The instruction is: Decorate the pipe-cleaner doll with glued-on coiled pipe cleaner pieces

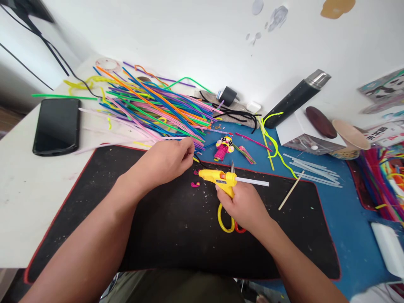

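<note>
My right hand [243, 204] is wrapped round a yellow glue gun [217, 176], with a white glue stick [252, 181] out of its back and its nozzle pointing left. My left hand [173, 158] is closed just above and left of the nozzle; what it pinches is hidden or too small to name. A small pink curl [195, 184] lies on the black mat [167, 227] below the nozzle. Scissors with yellow and red handles [225, 219] lie partly under my right hand. Behind the gun is a small pink figure [223, 148] with a colourful head.
Many coloured pipe cleaners [158, 107] are heaped at the back, near a black phone [57, 126]. At the right are a dark flask [292, 99], a white box [307, 134], loose glue sticks [315, 170], a wooden stick [291, 191] and more pipe cleaners [378, 181].
</note>
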Demonstrator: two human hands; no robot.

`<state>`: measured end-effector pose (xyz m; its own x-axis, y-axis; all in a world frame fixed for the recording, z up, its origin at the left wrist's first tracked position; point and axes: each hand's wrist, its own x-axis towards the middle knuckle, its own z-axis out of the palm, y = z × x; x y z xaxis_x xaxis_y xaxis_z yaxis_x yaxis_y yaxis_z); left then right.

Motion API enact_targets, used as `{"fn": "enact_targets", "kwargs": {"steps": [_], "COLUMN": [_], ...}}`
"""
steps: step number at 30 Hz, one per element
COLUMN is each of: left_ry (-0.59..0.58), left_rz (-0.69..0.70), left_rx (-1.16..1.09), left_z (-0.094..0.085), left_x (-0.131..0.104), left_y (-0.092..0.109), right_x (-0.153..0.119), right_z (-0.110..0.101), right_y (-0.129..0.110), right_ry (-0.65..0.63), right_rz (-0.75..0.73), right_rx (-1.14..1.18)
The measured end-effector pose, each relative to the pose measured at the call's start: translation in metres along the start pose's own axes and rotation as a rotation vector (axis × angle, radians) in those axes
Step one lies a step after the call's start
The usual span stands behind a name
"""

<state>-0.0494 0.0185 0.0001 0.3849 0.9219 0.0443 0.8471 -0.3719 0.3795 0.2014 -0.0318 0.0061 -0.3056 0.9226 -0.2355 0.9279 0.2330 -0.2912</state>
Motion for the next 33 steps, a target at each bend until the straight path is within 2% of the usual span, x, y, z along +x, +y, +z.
{"fn": "enact_targets", "kwargs": {"steps": [33], "left_ry": [-0.021], "left_rz": [-0.003], "left_rx": [0.043], "left_z": [-0.0014], "left_x": [-0.0001], "left_y": [0.0021], "right_x": [-0.0018], "right_z": [0.0013], "right_y": [0.0009], "right_ry": [0.001], "right_rz": [0.000], "right_rx": [0.000]}}
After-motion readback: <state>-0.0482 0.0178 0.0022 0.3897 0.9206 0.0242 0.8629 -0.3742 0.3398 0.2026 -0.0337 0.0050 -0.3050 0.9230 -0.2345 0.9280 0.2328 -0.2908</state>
